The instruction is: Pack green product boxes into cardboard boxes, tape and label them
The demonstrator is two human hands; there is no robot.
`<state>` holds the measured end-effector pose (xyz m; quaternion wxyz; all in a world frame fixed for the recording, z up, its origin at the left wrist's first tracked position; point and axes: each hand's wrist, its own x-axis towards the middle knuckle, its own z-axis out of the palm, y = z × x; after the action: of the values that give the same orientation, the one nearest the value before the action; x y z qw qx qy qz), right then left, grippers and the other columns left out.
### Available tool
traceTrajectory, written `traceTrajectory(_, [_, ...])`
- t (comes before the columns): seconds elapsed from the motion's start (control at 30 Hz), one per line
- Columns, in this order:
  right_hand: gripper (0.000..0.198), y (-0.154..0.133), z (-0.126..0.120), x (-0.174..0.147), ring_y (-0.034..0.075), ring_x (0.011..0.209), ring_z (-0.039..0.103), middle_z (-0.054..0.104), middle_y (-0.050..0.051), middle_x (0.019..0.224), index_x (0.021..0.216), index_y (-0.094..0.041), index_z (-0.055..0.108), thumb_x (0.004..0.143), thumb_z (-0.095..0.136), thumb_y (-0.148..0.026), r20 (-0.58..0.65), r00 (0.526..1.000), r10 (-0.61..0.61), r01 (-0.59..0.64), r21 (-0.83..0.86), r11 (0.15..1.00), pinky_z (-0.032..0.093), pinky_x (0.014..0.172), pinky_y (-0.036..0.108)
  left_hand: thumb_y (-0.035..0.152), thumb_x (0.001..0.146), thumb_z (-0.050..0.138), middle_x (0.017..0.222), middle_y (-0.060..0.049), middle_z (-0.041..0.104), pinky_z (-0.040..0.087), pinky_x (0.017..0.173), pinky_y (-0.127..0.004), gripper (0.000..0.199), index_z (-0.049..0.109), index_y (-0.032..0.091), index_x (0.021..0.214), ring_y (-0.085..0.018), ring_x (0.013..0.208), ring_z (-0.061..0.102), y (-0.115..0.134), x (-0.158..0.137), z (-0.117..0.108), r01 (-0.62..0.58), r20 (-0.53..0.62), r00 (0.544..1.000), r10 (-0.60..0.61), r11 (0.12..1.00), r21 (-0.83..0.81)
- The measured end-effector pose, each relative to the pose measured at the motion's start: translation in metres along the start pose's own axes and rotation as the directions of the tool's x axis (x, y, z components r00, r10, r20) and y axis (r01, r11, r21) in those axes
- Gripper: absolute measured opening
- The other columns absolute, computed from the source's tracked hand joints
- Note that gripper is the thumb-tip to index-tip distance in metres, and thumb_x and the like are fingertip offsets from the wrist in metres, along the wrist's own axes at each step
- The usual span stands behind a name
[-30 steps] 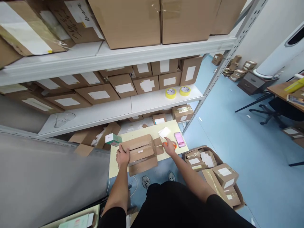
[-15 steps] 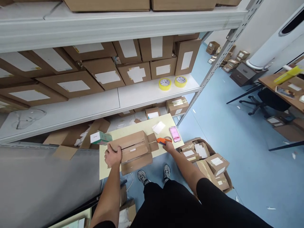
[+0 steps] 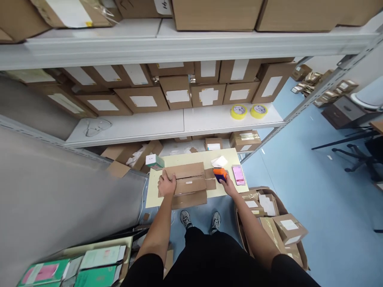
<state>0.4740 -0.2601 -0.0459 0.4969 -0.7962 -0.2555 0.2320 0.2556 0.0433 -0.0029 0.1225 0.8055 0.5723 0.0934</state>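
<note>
At the frame's lower centre, grips the carton (image 3: 191, 184) with left hand (image 3: 166, 185), orange-and-blue tool (image 3: 220, 175) with right hand (image 3: 228, 185); seemingly partway along, with top panels (image 3: 187, 170) nearly meeting but right-end flaps (image 3: 211, 184) unfolded.

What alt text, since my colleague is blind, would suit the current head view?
A person's left hand rests on one end of a cardboard box with open flaps on a pale table, while the right hand holds an orange and dark-blue tool. Behind, two yellow tape rolls sit on a shelf.
</note>
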Motion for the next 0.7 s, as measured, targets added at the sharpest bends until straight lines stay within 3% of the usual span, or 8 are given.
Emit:
traceTrajectory(0.17, [0.058,-0.088,0.048,0.000,0.029,0.118,0.062,0.065,0.012,0.129,0.145,-0.022,0.046,0.097,0.058,-0.053,0.132,0.981,-0.142,0.122,0.145,0.982,0.050,0.104,0.045,0.056,0.099,0.047,0.140,-0.025,0.054,0.043,0.104,-0.052,0.075,0.037,0.015,0.162,-0.040,0.124,0.055,-0.003,-0.001,0.002,0.010,0.007,1.000,-0.010,0.999,-0.047])
traceTrajectory(0.27, [0.058,-0.118,0.088,0.006,0.028,0.113,0.062,0.067,0.010,0.123,0.137,-0.022,0.053,0.090,0.069,-0.053,0.205,0.961,-0.184,0.166,0.104,0.981,0.051,0.101,0.044,0.055,0.099,0.047,0.142,-0.026,0.053,0.041,0.107,-0.053,0.076,0.037,0.015,0.162,-0.042,0.131,0.051,-0.005,-0.003,0.002,0.012,0.023,1.000,-0.009,0.994,-0.111])
traceTrajectory(0.4, [0.050,-0.121,0.121,0.011,0.027,0.102,0.064,0.070,0.007,0.110,0.121,-0.022,0.059,0.085,0.073,-0.055,0.273,0.948,-0.162,0.152,0.060,0.987,0.053,0.094,0.042,0.051,0.098,0.049,0.155,-0.027,0.044,0.036,0.112,-0.055,0.073,0.040,0.015,0.161,-0.043,0.140,0.044,-0.007,-0.005,-0.001,0.011,0.038,0.999,-0.003,0.976,-0.215])
traceTrajectory(0.5, [0.049,-0.113,0.126,0.008,0.027,0.103,0.065,0.070,0.007,0.112,0.118,-0.022,0.059,0.085,0.072,-0.056,0.269,0.953,-0.141,0.117,0.103,0.988,0.054,0.092,0.040,0.044,0.097,0.051,0.169,-0.021,0.029,0.032,0.117,-0.056,0.065,0.047,0.018,0.157,-0.042,0.149,0.034,-0.009,-0.008,-0.007,-0.002,0.043,0.999,0.015,0.958,-0.286])
traceTrajectory(0.57, [0.050,-0.111,0.124,0.004,0.028,0.105,0.065,0.070,0.008,0.114,0.118,-0.022,0.059,0.085,0.073,-0.056,0.257,0.957,-0.134,0.102,0.135,0.986,0.054,0.093,0.041,0.041,0.096,0.052,0.171,-0.019,0.026,0.030,0.118,-0.056,0.063,0.051,0.018,0.154,-0.041,0.151,0.031,-0.011,-0.010,-0.015,0.008,0.033,0.999,0.003,0.946,-0.325])
traceTrajectory(0.63, [0.051,-0.113,0.122,0.001,0.028,0.106,0.066,0.070,0.008,0.114,0.118,-0.022,0.059,0.084,0.073,-0.057,0.251,0.960,-0.126,0.090,0.148,0.985,0.053,0.095,0.042,0.040,0.095,0.054,0.166,-0.019,0.036,0.031,0.118,-0.055,0.057,0.059,0.017,0.146,-0.040,0.150,0.033,-0.012,-0.010,-0.024,0.016,0.001,1.000,-0.016,0.929,-0.370])
traceTrajectory(0.7, [0.052,-0.115,0.120,-0.002,0.029,0.108,0.065,0.069,0.008,0.115,0.118,-0.022,0.059,0.083,0.074,-0.058,0.249,0.960,-0.129,0.088,0.169,0.982,0.053,0.097,0.043,0.042,0.095,0.053,0.145,-0.020,0.060,0.038,0.114,-0.050,0.044,0.074,0.018,0.125,-0.036,0.140,0.048,-0.009,-0.007,-0.035,0.001,0.021,1.000,0.010,0.891,-0.453])
